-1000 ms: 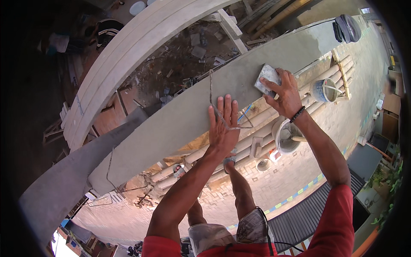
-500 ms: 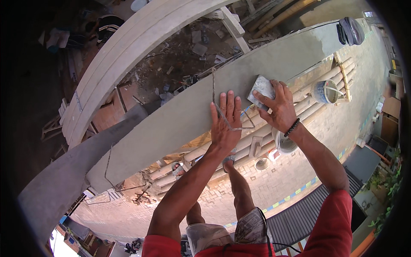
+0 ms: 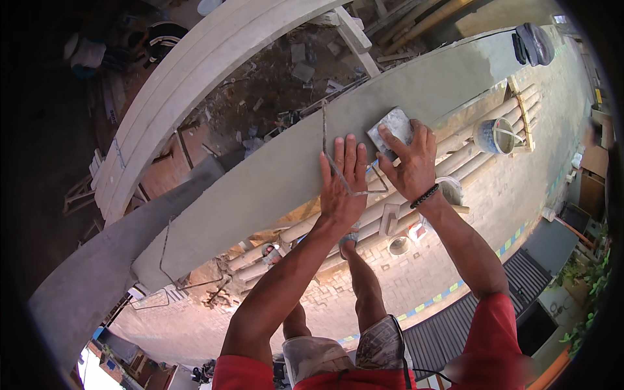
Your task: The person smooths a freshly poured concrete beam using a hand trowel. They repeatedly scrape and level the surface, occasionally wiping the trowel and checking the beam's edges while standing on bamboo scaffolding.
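My left hand (image 3: 343,185) lies flat on the smooth grey plastered beam (image 3: 266,185), fingers stretched out and close together. A thin bent metal rod (image 3: 324,127) runs down the beam and passes across these fingers. Just to the right, my right hand (image 3: 416,159) grips a pale grey, mottled block (image 3: 392,127) by its near edge and holds it against the beam's surface. The block's underside is hidden, and I cannot tell its material. Around my right wrist is a dark beaded bracelet (image 3: 424,195). A second bent rod (image 3: 166,250) sits near the beam's left end.
Dark folded cloth-like things (image 3: 534,47) rest on the beam's far right end. Below are bamboo poles (image 3: 465,159), a bucket (image 3: 495,136) and paving (image 3: 403,286). A curved pale moulding (image 3: 195,84) arches beyond; farther left, other people (image 3: 162,40) crouch in shadow.
My right hand has slid the block slightly left and away from me, and its forearm has swung left. The left hand stays in place.
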Available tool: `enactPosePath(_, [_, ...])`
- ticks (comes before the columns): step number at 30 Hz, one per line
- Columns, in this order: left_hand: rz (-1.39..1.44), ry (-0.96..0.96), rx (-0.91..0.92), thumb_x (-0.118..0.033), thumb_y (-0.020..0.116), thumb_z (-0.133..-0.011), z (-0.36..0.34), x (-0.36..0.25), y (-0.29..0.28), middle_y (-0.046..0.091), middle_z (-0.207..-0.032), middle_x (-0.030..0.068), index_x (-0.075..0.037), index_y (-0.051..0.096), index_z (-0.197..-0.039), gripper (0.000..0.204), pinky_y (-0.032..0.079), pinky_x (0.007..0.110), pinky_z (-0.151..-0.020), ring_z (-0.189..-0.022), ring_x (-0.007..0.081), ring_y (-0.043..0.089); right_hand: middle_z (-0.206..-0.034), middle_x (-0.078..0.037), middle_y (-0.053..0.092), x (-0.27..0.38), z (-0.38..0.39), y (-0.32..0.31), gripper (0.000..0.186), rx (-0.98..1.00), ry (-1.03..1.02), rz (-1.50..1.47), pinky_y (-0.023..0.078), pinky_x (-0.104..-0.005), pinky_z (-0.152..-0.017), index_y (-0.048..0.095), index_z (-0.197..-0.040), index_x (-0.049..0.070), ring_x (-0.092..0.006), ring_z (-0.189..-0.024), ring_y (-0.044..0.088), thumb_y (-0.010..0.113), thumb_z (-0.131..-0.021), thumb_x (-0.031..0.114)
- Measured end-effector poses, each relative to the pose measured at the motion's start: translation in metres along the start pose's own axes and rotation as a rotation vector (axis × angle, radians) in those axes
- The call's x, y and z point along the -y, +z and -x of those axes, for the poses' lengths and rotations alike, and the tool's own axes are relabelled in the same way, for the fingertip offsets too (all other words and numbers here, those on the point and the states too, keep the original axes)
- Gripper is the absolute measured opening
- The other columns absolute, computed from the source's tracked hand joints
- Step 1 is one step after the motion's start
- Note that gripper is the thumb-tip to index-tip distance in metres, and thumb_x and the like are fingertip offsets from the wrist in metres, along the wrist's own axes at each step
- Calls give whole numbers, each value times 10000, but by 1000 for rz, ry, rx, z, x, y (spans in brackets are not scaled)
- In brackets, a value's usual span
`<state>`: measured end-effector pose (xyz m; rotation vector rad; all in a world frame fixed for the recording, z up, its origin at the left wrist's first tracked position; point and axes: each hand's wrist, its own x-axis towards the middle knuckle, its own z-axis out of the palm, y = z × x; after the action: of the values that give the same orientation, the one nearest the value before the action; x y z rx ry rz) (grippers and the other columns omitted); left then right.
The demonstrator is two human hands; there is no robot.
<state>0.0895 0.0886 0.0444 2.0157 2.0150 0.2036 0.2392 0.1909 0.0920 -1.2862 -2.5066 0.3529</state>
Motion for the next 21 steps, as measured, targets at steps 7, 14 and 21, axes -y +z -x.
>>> enactPosePath(7, [21,1,-9,-171,680,-809,0,0,0,178,-1638,198,2,326,-1519,812,72,628,-1197,-1529,366,133,-1304,-261,444,-3,-4,-4,527,7,16,8,394,-536,-957,670,-1277,222,-445,-1160,446,753,-757,242])
enactPosePath(14, [26,34,25,-211,708,-822,4,8,-8,148,-1641,211,11,310,-1520,833,94,622,-1196,-1532,374,102,-1306,-263,437,-12,19,-19,533,98,-50,-14,381,-551,-971,666,-1282,220,-458,-1173,431,754,-758,254])
enactPosePath(21, [45,-12,79,-247,722,-842,15,14,-16,132,-1639,219,19,286,-1524,852,111,623,-1192,-1524,392,110,-1298,-263,442,-1,21,-11,528,102,-79,-9,373,-546,-973,664,-1291,222,-460,-1161,430,745,-772,274])
